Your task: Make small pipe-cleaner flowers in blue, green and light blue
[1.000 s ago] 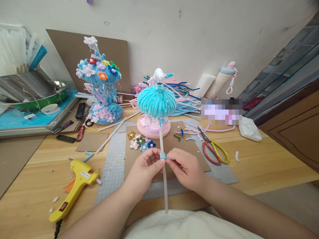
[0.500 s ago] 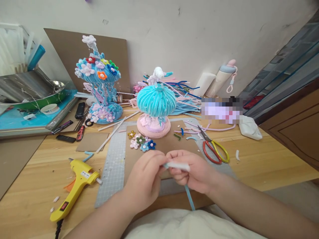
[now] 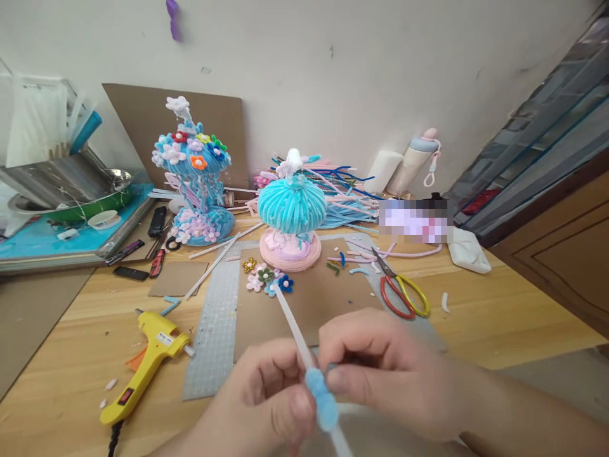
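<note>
left hand (image 3: 276,386): grasping white stick (image 3: 292,319) at the blue fuzzy coil (image 3: 326,407) | right hand (image 3: 392,374): pinching a short blue end (image 3: 332,367) beside the coil | stick: tilted between both hands, coil wrapped around it | bench (image 3: 504,308): yellow glue gun (image 3: 157,346) lying at left, scissors (image 3: 391,274) at right, small flowers (image 3: 286,283) and turquoise-domed ornament (image 3: 292,206) beyond the hands

Left hand (image 3: 273,397) holds 1 pale stick (image 3: 295,327); right hand (image 3: 387,374) pinches blue strand (image 3: 326,407) round it.

Two hands (image 3: 273,393) (image 3: 385,374), one held stick (image 3: 295,325), two domed figures (image 3: 292,206) (image 3: 209,167), one glue gun (image 3: 155,346), one pair scissors (image 3: 392,275).
</note>
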`<state>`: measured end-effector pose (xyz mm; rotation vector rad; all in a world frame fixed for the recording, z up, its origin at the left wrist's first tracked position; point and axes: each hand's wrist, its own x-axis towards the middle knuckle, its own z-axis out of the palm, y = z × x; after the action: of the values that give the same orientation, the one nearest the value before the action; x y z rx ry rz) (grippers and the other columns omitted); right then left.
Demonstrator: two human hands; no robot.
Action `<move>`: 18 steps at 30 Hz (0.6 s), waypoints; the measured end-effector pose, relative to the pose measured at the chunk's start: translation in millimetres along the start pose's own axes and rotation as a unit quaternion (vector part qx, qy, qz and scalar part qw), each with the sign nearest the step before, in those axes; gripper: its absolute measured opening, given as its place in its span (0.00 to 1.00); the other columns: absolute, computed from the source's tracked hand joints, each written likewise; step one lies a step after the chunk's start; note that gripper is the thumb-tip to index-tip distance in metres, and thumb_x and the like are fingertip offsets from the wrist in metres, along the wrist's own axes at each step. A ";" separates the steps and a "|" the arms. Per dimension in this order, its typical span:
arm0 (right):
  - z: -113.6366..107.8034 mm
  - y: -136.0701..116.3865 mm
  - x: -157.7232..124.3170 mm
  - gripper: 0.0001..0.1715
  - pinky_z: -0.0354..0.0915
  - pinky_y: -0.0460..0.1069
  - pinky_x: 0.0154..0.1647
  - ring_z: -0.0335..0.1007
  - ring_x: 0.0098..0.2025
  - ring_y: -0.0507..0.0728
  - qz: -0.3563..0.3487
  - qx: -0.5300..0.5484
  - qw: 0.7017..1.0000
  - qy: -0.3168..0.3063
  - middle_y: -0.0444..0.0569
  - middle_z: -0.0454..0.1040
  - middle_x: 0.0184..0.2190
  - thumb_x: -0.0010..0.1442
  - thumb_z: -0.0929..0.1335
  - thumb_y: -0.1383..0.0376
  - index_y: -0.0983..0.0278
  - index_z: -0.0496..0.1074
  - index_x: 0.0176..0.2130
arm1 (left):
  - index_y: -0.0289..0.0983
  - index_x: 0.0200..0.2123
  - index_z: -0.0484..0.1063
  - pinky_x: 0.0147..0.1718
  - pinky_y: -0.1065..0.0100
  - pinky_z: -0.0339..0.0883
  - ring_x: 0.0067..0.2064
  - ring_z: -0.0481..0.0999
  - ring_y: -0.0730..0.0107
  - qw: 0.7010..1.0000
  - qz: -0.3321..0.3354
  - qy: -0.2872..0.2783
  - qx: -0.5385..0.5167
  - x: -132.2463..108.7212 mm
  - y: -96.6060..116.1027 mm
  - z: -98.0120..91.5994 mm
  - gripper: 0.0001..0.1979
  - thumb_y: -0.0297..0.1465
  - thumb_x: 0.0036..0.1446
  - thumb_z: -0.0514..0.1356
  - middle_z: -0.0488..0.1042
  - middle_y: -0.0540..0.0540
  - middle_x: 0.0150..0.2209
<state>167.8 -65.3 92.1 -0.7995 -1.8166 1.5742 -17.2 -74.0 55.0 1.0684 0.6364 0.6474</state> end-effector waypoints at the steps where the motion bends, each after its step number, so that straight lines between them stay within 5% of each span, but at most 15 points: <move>1: 1.7 -1.2 1.8 0.12 0.53 0.43 0.25 0.55 0.25 0.48 -0.055 -0.073 0.996 -0.009 0.42 0.61 0.22 0.61 0.62 0.66 0.66 0.64 0.26 | 0.37 0.31 0.72 0.15 0.76 0.56 0.18 0.59 0.80 0.999 -0.016 0.021 -0.021 -3.4 2.5 4.8 0.20 0.49 0.46 0.61 0.62 0.53 0.19; 4: 5.3 1.1 8.0 0.11 0.51 0.46 0.27 0.55 0.27 0.50 -0.197 -0.281 0.939 -0.004 0.44 0.62 0.24 0.59 0.59 0.73 0.66 0.62 0.26 | 0.39 0.33 0.69 0.20 0.78 0.62 0.25 0.67 0.77 0.992 0.017 0.127 -0.016 -10.0 6.1 12.7 0.12 0.39 0.48 0.64 0.67 0.53 0.25; 6: 7.7 5.5 11.5 0.10 0.49 0.46 0.27 0.53 0.27 0.51 -0.228 -0.349 0.909 0.008 0.44 0.60 0.24 0.58 0.59 0.74 0.65 0.61 0.26 | 0.40 0.33 0.68 0.27 0.77 0.66 0.30 0.70 0.75 0.980 0.056 0.192 0.013 -11.8 4.4 12.7 0.09 0.34 0.49 0.64 0.69 0.52 0.28; 8: 11.1 10.4 14.3 0.11 0.48 0.46 0.26 0.51 0.26 0.50 -0.217 -0.348 0.911 0.023 0.43 0.58 0.23 0.58 0.59 0.73 0.65 0.60 0.25 | 0.39 0.32 0.67 0.30 0.75 0.66 0.30 0.70 0.75 0.967 0.095 0.230 0.061 -12.2 -0.6 9.7 0.07 0.32 0.51 0.63 0.70 0.52 0.28; 11: 16.8 16.6 18.1 0.12 0.49 0.45 0.26 0.52 0.25 0.50 -0.123 -0.239 0.961 0.060 0.42 0.57 0.22 0.59 0.60 0.70 0.64 0.60 0.24 | 0.40 0.34 0.68 0.31 0.72 0.66 0.32 0.70 0.73 0.933 0.175 0.254 0.186 -10.3 -11.4 2.2 0.03 0.31 0.55 0.60 0.70 0.51 0.29; 14: 18.8 20.2 22.5 0.10 0.48 0.44 0.23 0.50 0.22 0.48 0.015 -0.021 0.997 0.069 0.40 0.58 0.19 0.57 0.64 0.65 0.65 0.63 0.24 | 0.41 0.37 0.68 0.36 0.68 0.66 0.38 0.71 0.69 0.851 0.307 0.249 0.344 -6.0 -18.6 -7.3 0.07 0.24 0.56 0.56 0.70 0.48 0.34; 18: 12.2 22.4 26.6 0.13 0.36 0.42 0.16 0.38 0.16 0.44 0.177 0.263 0.948 -0.012 0.36 0.57 0.16 0.51 0.69 0.62 0.64 0.61 0.25 | 0.40 0.39 0.70 0.36 0.65 0.66 0.38 0.71 0.67 0.695 0.468 0.197 0.509 -2.2 -13.2 -22.6 0.14 0.18 0.52 0.55 0.71 0.46 0.36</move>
<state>142.7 -50.0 69.8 -0.8730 -1.2058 2.1760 -33.2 -67.1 35.3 2.4138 0.8219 1.5301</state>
